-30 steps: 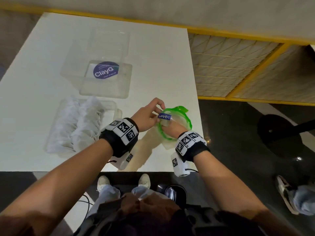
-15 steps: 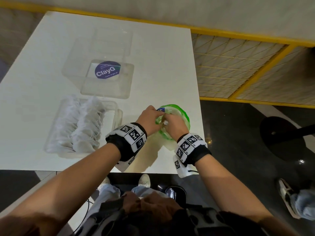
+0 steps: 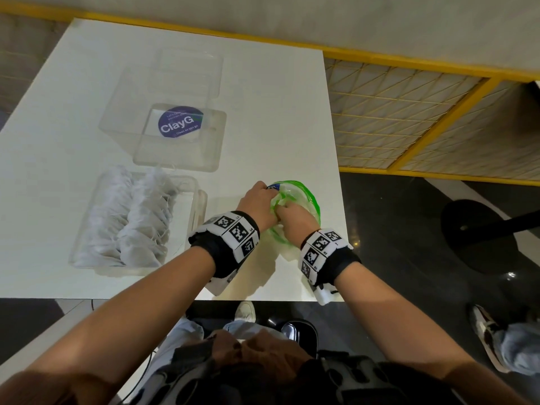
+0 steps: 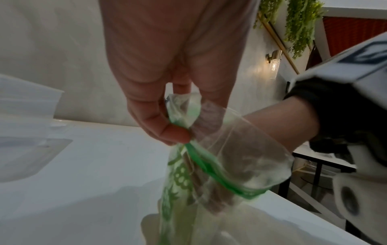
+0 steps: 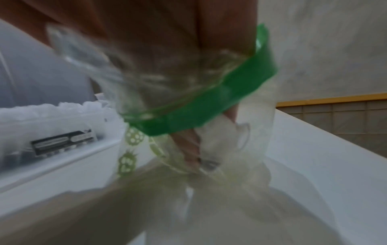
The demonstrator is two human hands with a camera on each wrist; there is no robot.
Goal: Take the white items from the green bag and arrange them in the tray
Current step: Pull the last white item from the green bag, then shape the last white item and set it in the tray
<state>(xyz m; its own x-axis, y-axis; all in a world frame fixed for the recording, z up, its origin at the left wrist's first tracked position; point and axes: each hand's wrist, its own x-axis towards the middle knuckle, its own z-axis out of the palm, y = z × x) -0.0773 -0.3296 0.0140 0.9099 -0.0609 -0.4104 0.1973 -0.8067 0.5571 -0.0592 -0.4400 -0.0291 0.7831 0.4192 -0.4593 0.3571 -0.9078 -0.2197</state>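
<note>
White desk (image 3: 277, 112) first, clear tray (image 3: 87, 252) on it packed with white sachets (image 3: 137, 217). Near the desk's right edge stands the green bag (image 3: 309, 200). Left hand (image 3: 257, 204) pinches its rim; right hand (image 3: 295, 220) is inside, fingers closing on a white sachet (image 5: 217, 132).
</note>
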